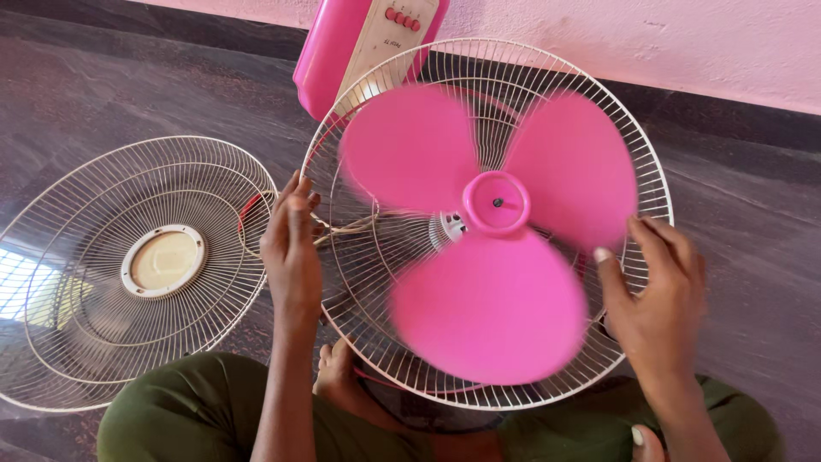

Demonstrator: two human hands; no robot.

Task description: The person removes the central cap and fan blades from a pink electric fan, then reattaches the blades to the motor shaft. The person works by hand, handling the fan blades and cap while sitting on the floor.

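Blades [492,248] look blurred from my end, pink, sitting in the rear grille [637,154] dead centre; left hand [291,248] grasps the grille rim at 9 o'clock, right hand [654,295] curls loosely on the rim at 4 o'clock; loose front grille [94,342] lies on the floor at 8 o'clock; pink base [329,51] at 12.
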